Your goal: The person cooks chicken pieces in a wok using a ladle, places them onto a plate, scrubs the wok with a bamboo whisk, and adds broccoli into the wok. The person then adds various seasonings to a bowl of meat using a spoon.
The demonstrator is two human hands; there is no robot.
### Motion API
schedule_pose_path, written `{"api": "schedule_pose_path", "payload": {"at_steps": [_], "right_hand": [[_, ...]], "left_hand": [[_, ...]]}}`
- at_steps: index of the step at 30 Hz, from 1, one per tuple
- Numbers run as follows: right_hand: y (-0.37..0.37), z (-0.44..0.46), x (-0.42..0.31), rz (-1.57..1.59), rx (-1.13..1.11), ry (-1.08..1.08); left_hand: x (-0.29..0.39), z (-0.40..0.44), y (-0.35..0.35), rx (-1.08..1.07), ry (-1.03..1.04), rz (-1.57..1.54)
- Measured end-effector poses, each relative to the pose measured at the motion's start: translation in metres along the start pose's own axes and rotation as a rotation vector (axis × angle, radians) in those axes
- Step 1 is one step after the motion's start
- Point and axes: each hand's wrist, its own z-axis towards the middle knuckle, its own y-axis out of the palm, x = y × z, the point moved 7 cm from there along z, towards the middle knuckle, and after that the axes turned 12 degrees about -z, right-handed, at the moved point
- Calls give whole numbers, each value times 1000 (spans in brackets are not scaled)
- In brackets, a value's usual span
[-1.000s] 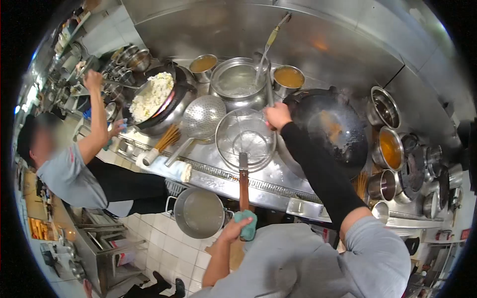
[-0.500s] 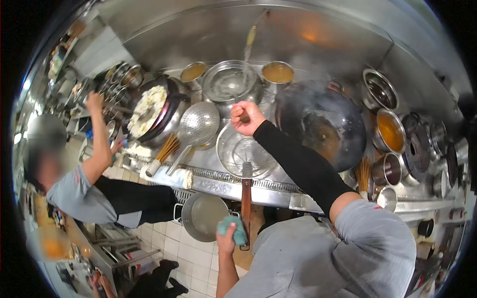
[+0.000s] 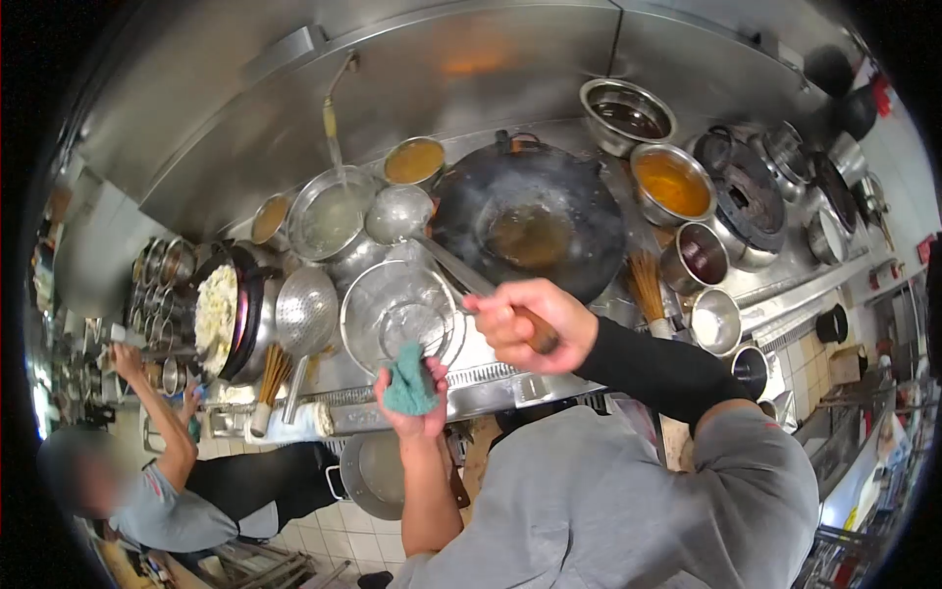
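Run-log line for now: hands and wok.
left hand: holds green cloth | right hand: grips ladle | ladle head: left of wok | wok: brown liquid

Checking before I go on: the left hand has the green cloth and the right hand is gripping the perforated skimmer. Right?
Not quite: the head view shows the right hand gripping the ladle; the perforated skimmer lies apart from both hands. The left hand does have the green cloth.
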Motion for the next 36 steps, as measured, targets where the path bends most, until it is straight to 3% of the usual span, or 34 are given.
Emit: {"api": "schedule_pose_path", "payload": {"at_steps": [2, 4, 5, 8, 9, 12, 13, 17, 19, 20, 21, 22, 23, 27, 31, 34, 36], "right_hand": [[-4, -40, 7, 24, 143, 27], [-14, -72, 13, -60, 254, 17], [-19, -84, 17, -52, 241, 7], [-42, -111, 33, -1, 276, 0], [-51, -116, 40, 33, 284, -14], [-73, -133, 56, 75, 326, -55], [-79, -134, 61, 138, 249, -77], [-101, -158, 64, -236, 505, -104], [-177, -190, 54, -887, 811, -67], [-194, -217, 28, -1588, 1221, -95], [-205, -239, 17, -1864, 1579, -121], [-236, -255, 16, -1914, 1737, 219], [-274, -266, 23, -1968, 1763, 423], [-333, -259, 34, -1793, 1629, 772], [-329, -270, 16, -1495, 1601, 429], [-236, -293, -2, -792, 1302, -210], [-164, -290, -14, -708, 1234, -394]], "left_hand": [[-45, 22, 33, 54, -78, 91], [-99, 37, 73, -60, -211, 9], [-119, 43, 72, -124, -318, -181], [-179, 55, 97, -155, -326, -167], [-192, 56, 97, -14, -315, -186], [-220, 65, 61, 36, -473, -256], [-226, 63, 62, 84, -465, -170], [-226, 58, 56, 91, -504, -160], [-214, 53, 53, 146, -481, -217], [-208, 51, 53, 166, -466, -250], [-202, 40, 68, 113, -476, -275], [-199, 28, 77, 120, -477, -266], [-196, 17, 85, 123, -479, -259], [-189, -12, 110, 127, -448, -294], [-174, -12, 97, 248, -376, -536], [-161, -12, 85, 280, -371, -534], [-157, -14, 80, 229, -387, -475]]}}
